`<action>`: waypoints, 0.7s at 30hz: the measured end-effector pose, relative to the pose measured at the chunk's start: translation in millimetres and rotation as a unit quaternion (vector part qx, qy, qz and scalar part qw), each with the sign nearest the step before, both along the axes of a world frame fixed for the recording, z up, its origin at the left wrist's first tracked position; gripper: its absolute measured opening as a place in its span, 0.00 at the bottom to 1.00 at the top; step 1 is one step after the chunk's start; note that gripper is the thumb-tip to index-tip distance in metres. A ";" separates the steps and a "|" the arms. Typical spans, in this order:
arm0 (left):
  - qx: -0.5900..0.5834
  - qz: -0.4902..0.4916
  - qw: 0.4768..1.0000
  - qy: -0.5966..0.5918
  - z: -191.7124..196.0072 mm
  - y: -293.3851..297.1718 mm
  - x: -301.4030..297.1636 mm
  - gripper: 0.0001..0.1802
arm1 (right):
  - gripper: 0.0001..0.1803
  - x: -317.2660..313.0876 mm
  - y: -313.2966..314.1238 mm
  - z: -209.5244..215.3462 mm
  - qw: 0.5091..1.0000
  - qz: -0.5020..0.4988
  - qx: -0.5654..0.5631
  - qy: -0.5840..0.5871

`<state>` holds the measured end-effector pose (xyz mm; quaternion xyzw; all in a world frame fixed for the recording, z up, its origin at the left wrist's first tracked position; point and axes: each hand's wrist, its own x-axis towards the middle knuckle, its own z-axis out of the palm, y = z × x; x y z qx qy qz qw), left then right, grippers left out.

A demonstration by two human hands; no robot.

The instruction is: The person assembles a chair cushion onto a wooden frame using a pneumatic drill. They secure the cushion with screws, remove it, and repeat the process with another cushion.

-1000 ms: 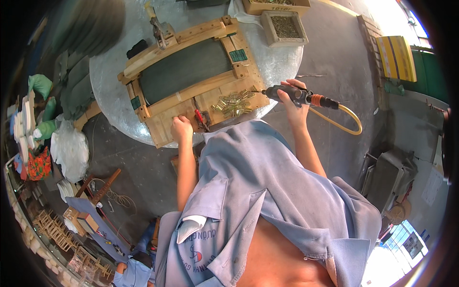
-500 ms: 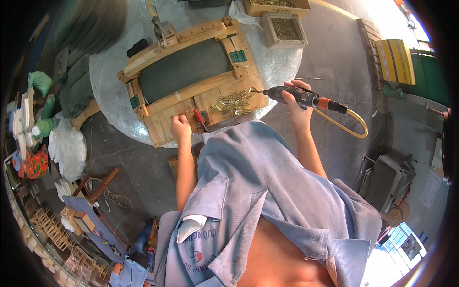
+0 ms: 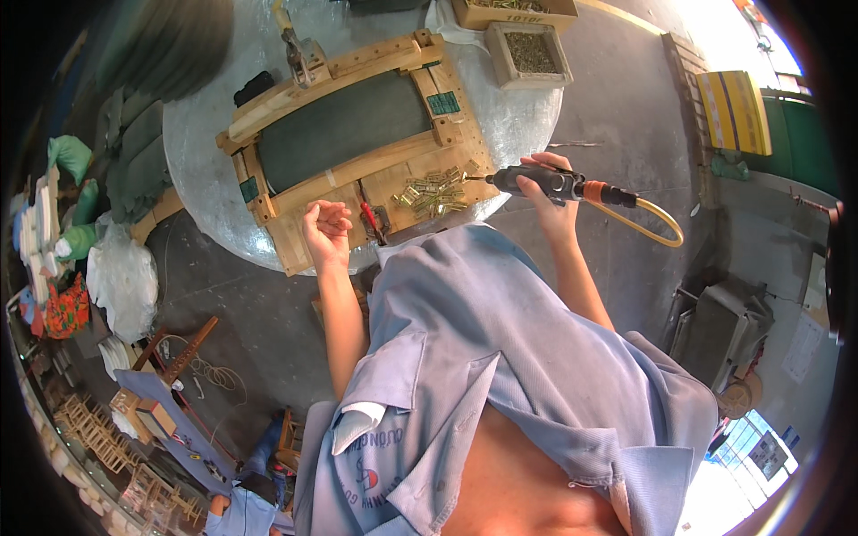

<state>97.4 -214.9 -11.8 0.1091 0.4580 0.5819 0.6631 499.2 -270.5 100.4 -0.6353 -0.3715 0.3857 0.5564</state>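
Observation:
My right hand (image 3: 550,183) is wrapped round a black air screwdriver (image 3: 541,181) with an orange band and a yellow hose. Its bit points left, at the edge of a pile of brass-coloured metal fittings (image 3: 433,192) on a wooden board (image 3: 308,237). My left hand (image 3: 329,234) is over the board's near left part, palm partly turned up and fingers curled inward; what they hold, if anything, cannot be made out. Between hand and pile lies a red-handled tool (image 3: 370,216). Behind them a wooden frame (image 3: 357,170) surrounds a dark grey panel (image 3: 344,129).
The board rests on a round table (image 3: 192,152) covered in shiny film. A toggle clamp (image 3: 304,62) stands at the frame's far side. At the far right are a tray of small fittings (image 3: 529,54) and a cardboard box (image 3: 514,18). Another person (image 3: 241,509) is at lower left.
My left hand has moved slightly left and turned from a fist, back upward, to palm partly up. My right hand and the screwdriver have shifted slightly left.

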 end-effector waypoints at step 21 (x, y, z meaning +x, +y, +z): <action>-0.034 -0.022 0.998 -0.043 -23.0 21.8 7.7 0.12 | 0.29 -10.3 3.3 28.9 0.991 -0.073 -0.031 0.108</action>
